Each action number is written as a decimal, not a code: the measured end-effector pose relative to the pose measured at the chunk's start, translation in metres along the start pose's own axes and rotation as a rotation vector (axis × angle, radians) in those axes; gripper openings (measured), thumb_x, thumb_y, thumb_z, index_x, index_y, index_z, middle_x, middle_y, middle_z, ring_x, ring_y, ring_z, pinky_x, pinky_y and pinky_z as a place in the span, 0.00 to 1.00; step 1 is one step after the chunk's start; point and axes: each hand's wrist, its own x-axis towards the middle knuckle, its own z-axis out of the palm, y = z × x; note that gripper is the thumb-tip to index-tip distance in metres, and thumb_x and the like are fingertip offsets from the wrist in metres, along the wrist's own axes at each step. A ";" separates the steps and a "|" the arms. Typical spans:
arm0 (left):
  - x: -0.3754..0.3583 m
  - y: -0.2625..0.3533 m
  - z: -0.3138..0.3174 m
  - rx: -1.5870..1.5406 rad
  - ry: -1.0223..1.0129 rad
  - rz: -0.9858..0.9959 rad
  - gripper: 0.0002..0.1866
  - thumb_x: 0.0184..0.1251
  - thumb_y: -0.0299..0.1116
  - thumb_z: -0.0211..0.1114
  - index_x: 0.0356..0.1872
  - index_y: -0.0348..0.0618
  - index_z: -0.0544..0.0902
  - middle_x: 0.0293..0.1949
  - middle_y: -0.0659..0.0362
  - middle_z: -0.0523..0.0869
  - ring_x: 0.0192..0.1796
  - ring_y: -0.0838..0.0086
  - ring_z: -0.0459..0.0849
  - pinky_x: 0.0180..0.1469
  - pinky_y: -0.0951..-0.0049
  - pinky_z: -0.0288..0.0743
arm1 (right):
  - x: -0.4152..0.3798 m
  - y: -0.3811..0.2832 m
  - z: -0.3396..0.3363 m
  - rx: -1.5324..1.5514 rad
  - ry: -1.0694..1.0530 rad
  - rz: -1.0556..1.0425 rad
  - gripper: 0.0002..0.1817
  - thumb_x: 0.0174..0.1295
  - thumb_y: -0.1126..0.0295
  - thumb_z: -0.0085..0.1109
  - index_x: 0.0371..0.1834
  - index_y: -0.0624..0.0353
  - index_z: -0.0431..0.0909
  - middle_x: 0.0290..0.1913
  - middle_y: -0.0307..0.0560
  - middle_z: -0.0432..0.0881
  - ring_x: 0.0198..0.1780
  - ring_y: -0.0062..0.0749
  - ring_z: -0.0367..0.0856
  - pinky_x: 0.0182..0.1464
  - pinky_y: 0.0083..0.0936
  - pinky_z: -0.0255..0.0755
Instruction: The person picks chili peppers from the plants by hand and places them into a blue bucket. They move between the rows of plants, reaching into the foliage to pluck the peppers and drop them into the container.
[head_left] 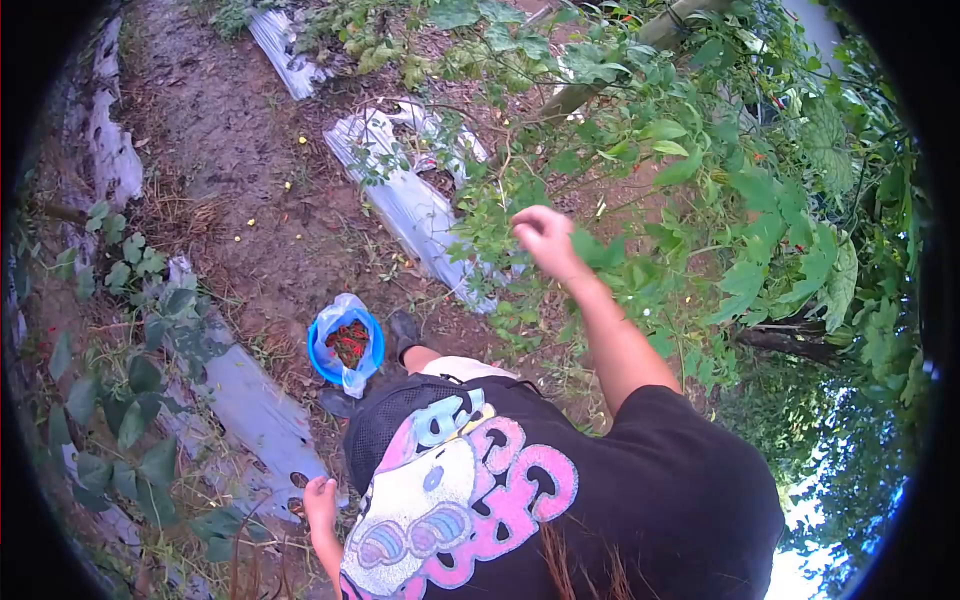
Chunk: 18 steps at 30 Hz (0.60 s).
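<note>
My right hand [545,240] reaches forward into a leafy green plant [500,200], its fingers bent and drawn together near thin stems. Whatever lies between those fingertips is too small to make out. Low on the left, beside my shirt, my left hand [320,499] has its fingers curled in, and I cannot make out anything in them. A blue bowl [316,352] lined with a clear plastic bag [362,372] stands on the ground by my shoe. Inside it lie small red chili peppers [349,343] mixed with darker bits.
Torn silvery plastic sheeting [410,210] covers strips of the soil. Brown muddy ground [230,150] runs between the rows. Dense foliage [780,230] with a few red spots fills the right side. A wooden pole [660,35] slants through the plants, and broad-leaved vines [130,410] grow on the left.
</note>
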 end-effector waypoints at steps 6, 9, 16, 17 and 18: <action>-0.002 0.079 0.022 0.132 0.023 0.152 0.17 0.58 0.28 0.62 0.47 0.29 0.76 0.40 0.50 0.82 0.43 0.69 0.81 0.47 0.71 0.73 | 0.026 0.077 -0.069 0.262 0.658 0.291 0.13 0.56 0.75 0.55 0.45 0.62 0.72 0.31 0.42 0.76 0.27 0.21 0.76 0.21 0.19 0.72; 0.010 0.079 0.020 0.180 0.056 0.269 0.16 0.58 0.28 0.62 0.46 0.31 0.77 0.40 0.51 0.83 0.41 0.69 0.81 0.45 0.71 0.74 | 0.048 0.132 -0.099 0.593 0.877 0.516 0.12 0.55 0.75 0.55 0.43 0.62 0.73 0.31 0.43 0.77 0.26 0.23 0.75 0.22 0.22 0.72; -0.038 0.139 0.013 0.138 0.098 0.135 0.13 0.58 0.25 0.61 0.44 0.31 0.77 0.38 0.53 0.82 0.39 0.72 0.81 0.43 0.73 0.74 | 0.129 0.266 -0.143 0.083 0.982 0.345 0.07 0.57 0.72 0.55 0.37 0.62 0.74 0.28 0.44 0.77 0.23 0.24 0.74 0.20 0.24 0.70; -0.035 0.134 0.013 0.173 0.121 0.175 0.13 0.58 0.25 0.61 0.44 0.31 0.77 0.37 0.53 0.82 0.38 0.73 0.80 0.42 0.74 0.74 | 0.139 0.269 -0.146 0.105 0.995 0.339 0.07 0.57 0.71 0.55 0.37 0.62 0.74 0.28 0.44 0.77 0.23 0.24 0.74 0.20 0.24 0.70; -0.028 0.120 0.007 0.208 0.143 0.217 0.13 0.58 0.25 0.61 0.44 0.31 0.77 0.37 0.53 0.82 0.38 0.73 0.80 0.42 0.74 0.74 | 0.149 0.273 -0.147 0.130 1.009 0.329 0.07 0.58 0.71 0.54 0.37 0.62 0.74 0.28 0.44 0.77 0.22 0.25 0.73 0.20 0.24 0.70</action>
